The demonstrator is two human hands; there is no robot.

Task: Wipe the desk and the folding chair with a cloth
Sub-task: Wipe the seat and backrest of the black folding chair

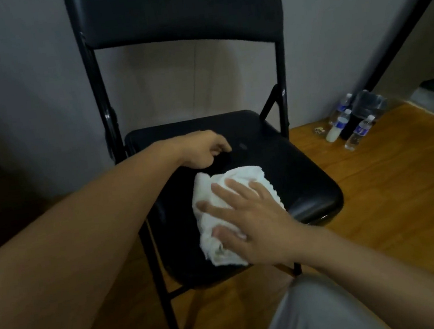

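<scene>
Grey wall point(25, 78), wood floor point(388, 185) (dim rm).

white cloth point(229, 190), black folding chair point(291, 161), brown floor point(388, 185)

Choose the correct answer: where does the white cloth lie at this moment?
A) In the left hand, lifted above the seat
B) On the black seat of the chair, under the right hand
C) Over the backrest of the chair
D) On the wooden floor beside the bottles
B: the white cloth lies bunched on the seat, with the right hand pressed flat on it.
</scene>
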